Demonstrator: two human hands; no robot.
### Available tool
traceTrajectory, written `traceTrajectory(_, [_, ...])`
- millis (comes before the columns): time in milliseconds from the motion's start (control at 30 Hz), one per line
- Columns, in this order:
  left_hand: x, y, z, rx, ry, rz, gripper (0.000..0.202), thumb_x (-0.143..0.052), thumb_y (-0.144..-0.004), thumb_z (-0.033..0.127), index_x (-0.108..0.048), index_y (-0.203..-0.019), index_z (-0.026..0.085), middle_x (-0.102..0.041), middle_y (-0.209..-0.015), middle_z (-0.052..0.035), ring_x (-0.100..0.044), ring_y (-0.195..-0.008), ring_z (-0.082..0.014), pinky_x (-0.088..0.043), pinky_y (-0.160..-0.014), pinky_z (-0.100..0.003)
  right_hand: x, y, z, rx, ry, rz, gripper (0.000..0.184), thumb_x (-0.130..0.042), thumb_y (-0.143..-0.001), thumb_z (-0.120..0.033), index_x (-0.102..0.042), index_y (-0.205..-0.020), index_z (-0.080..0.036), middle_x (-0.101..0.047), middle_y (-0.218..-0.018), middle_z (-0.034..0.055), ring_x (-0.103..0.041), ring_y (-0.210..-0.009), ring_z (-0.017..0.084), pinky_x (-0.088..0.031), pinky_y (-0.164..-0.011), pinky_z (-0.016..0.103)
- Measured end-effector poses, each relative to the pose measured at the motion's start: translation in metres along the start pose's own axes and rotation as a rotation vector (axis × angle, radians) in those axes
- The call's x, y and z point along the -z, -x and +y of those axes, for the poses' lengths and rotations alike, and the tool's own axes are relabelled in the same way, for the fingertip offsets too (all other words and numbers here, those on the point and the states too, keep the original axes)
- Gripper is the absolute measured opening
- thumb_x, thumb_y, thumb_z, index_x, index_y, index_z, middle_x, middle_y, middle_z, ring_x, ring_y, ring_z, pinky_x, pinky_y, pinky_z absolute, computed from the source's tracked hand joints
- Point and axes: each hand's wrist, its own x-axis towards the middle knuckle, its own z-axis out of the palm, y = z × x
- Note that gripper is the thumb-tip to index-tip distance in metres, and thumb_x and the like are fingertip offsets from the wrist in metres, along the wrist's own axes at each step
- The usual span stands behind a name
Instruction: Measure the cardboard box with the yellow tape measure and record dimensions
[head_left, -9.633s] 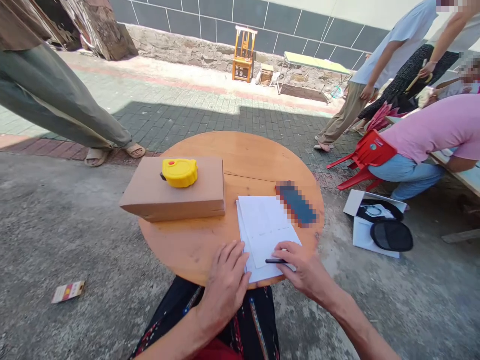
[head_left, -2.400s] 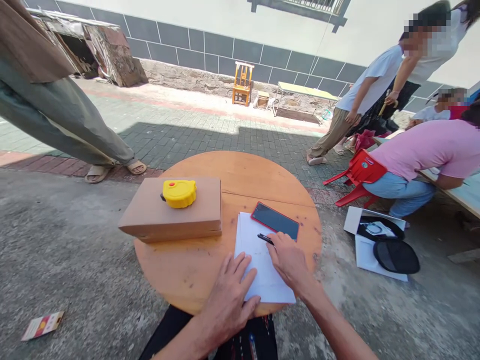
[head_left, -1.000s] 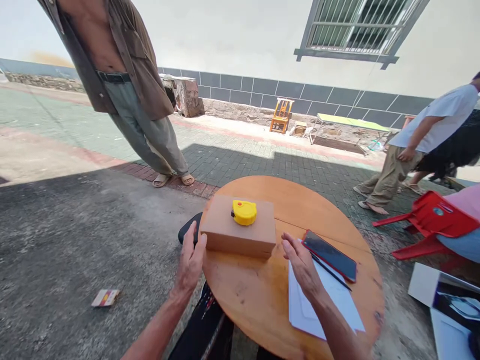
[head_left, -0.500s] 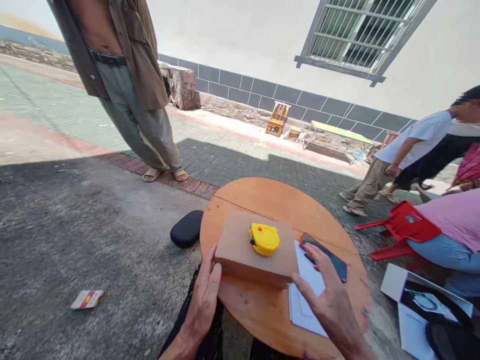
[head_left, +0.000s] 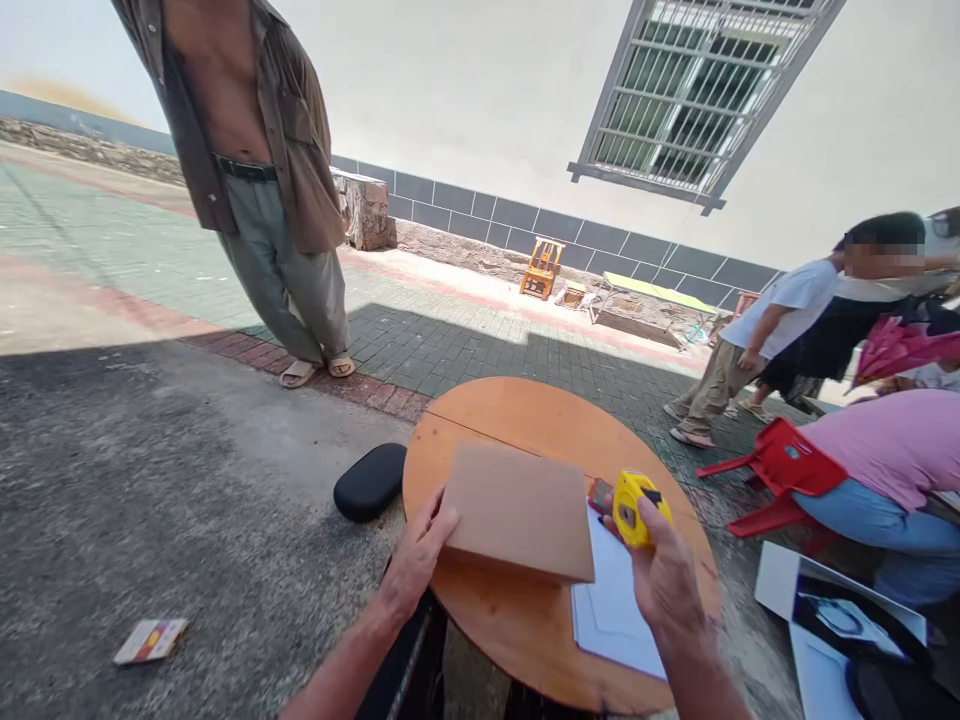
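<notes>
A plain brown cardboard box (head_left: 517, 505) lies on a round wooden table (head_left: 525, 400). At its left front corner is my left hand (head_left: 417, 555), thumb over the top edge and fingers down the side, gripping it. My right hand (head_left: 667, 570) is closed around a yellow tape measure (head_left: 631, 508), lifted right of the box. Beneath that hand lie white papers (head_left: 611, 610). A phone with a red edge (head_left: 598, 492) shows only in part, mostly hidden behind the tape measure and my hand.
A black case (head_left: 370, 482) is beside the table's left edge. On the ground to the right sits an open white box (head_left: 776, 585). A person (head_left: 277, 220) stands ahead; others are at right near a red plastic chair (head_left: 799, 460). A small packet (head_left: 151, 640) lies at left.
My right hand has picked the tape measure up off the box and carried it right, over the phone. My left hand has closed on the box's corner.
</notes>
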Motion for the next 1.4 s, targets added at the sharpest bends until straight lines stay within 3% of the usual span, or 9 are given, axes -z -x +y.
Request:
traceTrajectory(100, [0.001, 0.021, -0.019, -0.105, -0.082, 0.025, 0.059, -0.052, -0.092, 0.043, -0.045, -0.146, 0.021, -0.048, -0.150, -0.0071, -0.039, -0.141, -0.0281, -0.033, -0.117, -0.042, 0.015, 0.015, 0.008, -0.211, -0.234, 0.080, 0.037, -0.075, -0.071, -0.044, -0.067, -0.102, -0.027, -0.073, -0.092, -0.0029, -0.070, -0.087, 0.021, -0.059, -0.074, 0.035])
traceTrajectory(433, [0.011, 0.023, -0.073, -0.118, -0.137, 0.086, 0.063, -0.055, -0.090, 0.045, -0.042, -0.145, 0.017, -0.046, -0.151, -0.0129, -0.039, -0.141, -0.0277, -0.029, -0.119, -0.043, 0.018, 0.036, 0.048, -0.166, -0.325, 0.021, 0.038, -0.073, -0.073, -0.046, -0.071, -0.104, -0.026, -0.076, -0.098, -0.0001, -0.069, -0.099, 0.025, -0.057, -0.088, 0.041])
traceTrajectory(800, [0.012, 0.026, -0.040, -0.071, -0.328, 0.153, 0.068, -0.061, -0.086, 0.048, -0.040, -0.147, 0.024, -0.047, -0.149, -0.0109, -0.043, -0.138, -0.0317, -0.037, -0.113, -0.046, 0.071, 0.047, 0.034, -0.383, -0.612, -0.125, 0.047, -0.063, -0.078, -0.058, -0.075, -0.103, -0.020, -0.077, -0.100, 0.0085, -0.070, -0.098, 0.028, -0.052, -0.095, 0.048])
traceTrajectory(933, [0.008, 0.055, -0.023, -0.329, -0.592, 0.443, 0.050, -0.061, -0.086, 0.042, -0.054, -0.132, 0.022, -0.056, -0.135, -0.0105, -0.053, -0.124, -0.0306, -0.040, -0.108, -0.045, 0.082, 0.059, 0.029, -0.416, -0.650, -0.249, 0.053, -0.065, -0.076, -0.061, -0.075, -0.106, -0.019, -0.075, -0.101, 0.0099, -0.069, -0.092, 0.027, -0.056, -0.078, 0.040])
traceTrajectory(1000, [-0.003, 0.075, -0.010, -0.492, -0.628, 0.480, 0.033, -0.062, -0.086, 0.035, -0.062, -0.117, 0.024, -0.063, -0.119, -0.0073, -0.058, -0.113, -0.0265, -0.042, -0.104, -0.040, 0.086, 0.066, 0.029, -0.406, -0.604, -0.335, 0.056, -0.068, -0.073, -0.061, -0.074, -0.107, -0.018, -0.074, -0.100, 0.0110, -0.068, -0.087, 0.026, -0.054, -0.069, 0.036])
traceTrajectory(1067, [-0.022, 0.090, 0.003, -0.460, -0.546, 0.244, 0.020, -0.061, -0.088, 0.031, -0.066, -0.107, 0.025, -0.067, -0.107, -0.0046, -0.063, -0.102, -0.0222, -0.048, -0.094, -0.033, 0.089, 0.072, 0.029, -0.382, -0.496, -0.425, 0.058, -0.072, -0.069, -0.060, -0.072, -0.109, -0.019, -0.073, -0.098, 0.0109, -0.066, -0.085, 0.027, -0.052, -0.066, 0.035])
traceTrajectory(1200, [-0.063, 0.095, 0.011, 0.060, -0.269, -0.363, 0.032, -0.058, -0.089, 0.049, -0.066, -0.100, 0.020, -0.069, -0.085, -0.0047, -0.064, -0.076, -0.0178, -0.050, -0.066, -0.026, 0.085, 0.080, 0.011, -0.293, -0.019, -0.753, 0.065, -0.075, -0.061, -0.061, -0.070, -0.111, -0.020, -0.070, -0.091, 0.0055, -0.061, -0.081, 0.024, -0.046, -0.068, 0.031])
traceTrajectory(1300, [-0.082, 0.090, 0.000, 0.286, -0.087, -0.499, 0.048, -0.064, -0.077, 0.065, -0.060, -0.081, 0.017, -0.062, -0.064, -0.0008, -0.053, -0.056, -0.0124, -0.038, -0.050, -0.022, 0.078, 0.085, -0.011, -0.178, 0.409, -1.032, 0.063, -0.074, -0.063, -0.060, -0.070, -0.111, -0.020, -0.067, -0.092, 0.0026, -0.056, -0.078, 0.019, -0.041, -0.066, 0.027])
traceTrajectory(1400, [-0.085, 0.090, -0.009, 0.376, -0.069, -0.531, 0.054, -0.069, -0.068, 0.069, -0.050, -0.069, 0.019, -0.051, -0.048, 0.0045, -0.043, -0.043, -0.0086, -0.029, -0.044, -0.021, 0.079, 0.092, -0.022, -0.149, 0.624, -1.079, 0.068, -0.073, -0.062, -0.061, -0.068, -0.117, -0.022, -0.068, -0.096, 0.0033, -0.057, -0.080, 0.021, -0.044, -0.069, 0.028])
